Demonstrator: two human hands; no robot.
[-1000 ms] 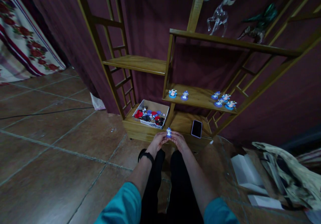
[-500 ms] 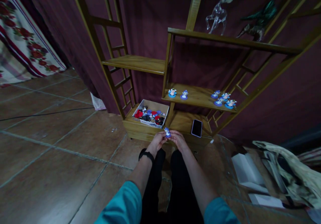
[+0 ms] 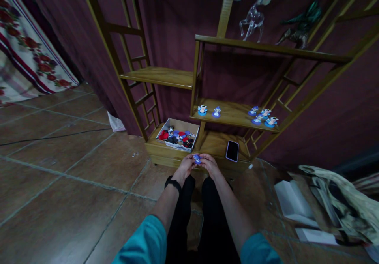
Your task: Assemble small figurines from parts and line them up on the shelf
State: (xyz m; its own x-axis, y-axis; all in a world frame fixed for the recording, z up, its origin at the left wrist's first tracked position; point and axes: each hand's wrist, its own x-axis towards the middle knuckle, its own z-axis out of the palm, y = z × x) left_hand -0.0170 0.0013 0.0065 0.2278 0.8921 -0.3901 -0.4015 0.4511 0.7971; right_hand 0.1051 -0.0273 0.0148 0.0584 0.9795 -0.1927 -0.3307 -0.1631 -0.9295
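A small purple-and-white figurine (image 3: 197, 159) is pinched between my two hands, just in front of the shelf's base. My left hand (image 3: 186, 165) grips it from the left, and my right hand (image 3: 209, 163) from the right; both are closed on it. Beyond my left hand sits an open cardboard box (image 3: 194, 129) filled with red, black and purple figurines. On the middle shelf (image 3: 229, 116) stand a blue-based figurine (image 3: 202, 110) and a purple one (image 3: 216, 112) at the left, with a cluster of several similar figurines (image 3: 259, 118) at the right.
A phone (image 3: 232, 151) lies on the lower shelf, right of the box. Glass animal ornaments, including a clear horse-like one (image 3: 253, 21), stand on the upper shelf. White boxes (image 3: 293, 201) and a pale cloth bag (image 3: 340, 197) rest on the floor at the right.
The figurine has been tipped in my fingers, so its head now faces more towards me. My hands stay in nearly the same place; the view has shifted slightly.
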